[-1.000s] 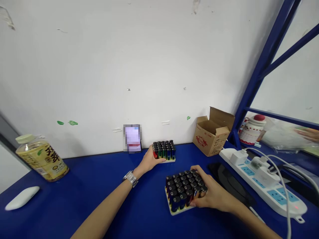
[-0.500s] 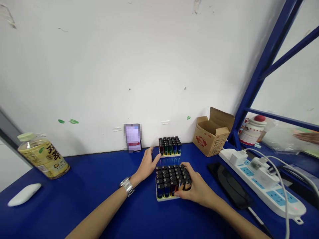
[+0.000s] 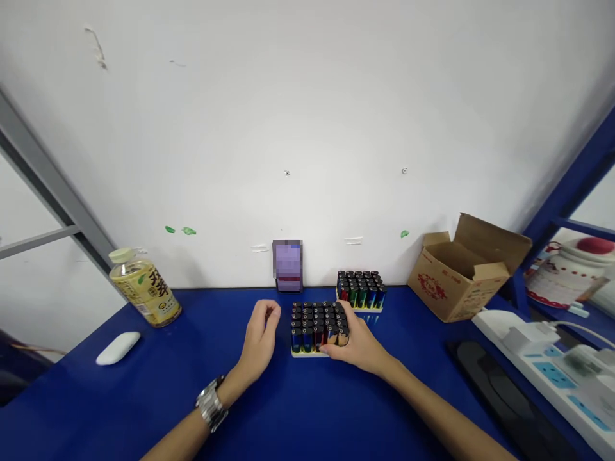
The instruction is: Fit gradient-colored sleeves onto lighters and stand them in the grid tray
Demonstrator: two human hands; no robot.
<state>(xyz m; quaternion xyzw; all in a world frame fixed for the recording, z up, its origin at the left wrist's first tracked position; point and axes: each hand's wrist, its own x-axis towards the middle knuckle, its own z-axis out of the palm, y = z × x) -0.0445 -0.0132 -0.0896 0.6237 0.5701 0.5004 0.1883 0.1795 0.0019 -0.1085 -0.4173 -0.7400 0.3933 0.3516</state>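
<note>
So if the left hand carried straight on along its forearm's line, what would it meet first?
Most likely the upright phone by the wall. The left hand seems lined up to pass just left of the nearer battery block, though depth is unclear.

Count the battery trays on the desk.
2: front tray, held at its right end by the right hand; rear tray, farther back and to the right, near the wall. The open carton could hide more.

A white wall (image 3: 336, 121) is standing along the back edge of the blue bench (image 3: 288, 410). Green bits (image 3: 189, 230) are sticking to it, and its middle is shining bright. A gray post (image 3: 57, 181) is slanting by the back left corner, a blue post (image 3: 571, 189) by the back right.
</note>
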